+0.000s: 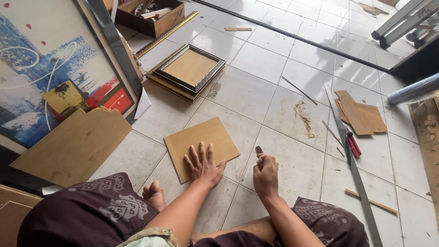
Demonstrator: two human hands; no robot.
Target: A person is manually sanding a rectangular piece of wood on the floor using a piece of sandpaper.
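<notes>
Pressing board (201, 145) flat at frame centre: left hand (203, 165), fingers spread. Right hand (265, 173) just right, off board, clenched around small tool (259, 151).

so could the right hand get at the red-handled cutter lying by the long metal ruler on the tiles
Probably yes: bare tile lies between the right hand and the red-handled cutter, beside the long metal ruler. But that hand already grips a small tool.

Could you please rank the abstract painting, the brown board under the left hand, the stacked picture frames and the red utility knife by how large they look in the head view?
1. Abstract painting, clearly largest.
2. and 3. Brown board under the left hand and stacked picture frames: they look alike; the frames lie farther away, so unranked.
4. Red utility knife, smallest.
</notes>
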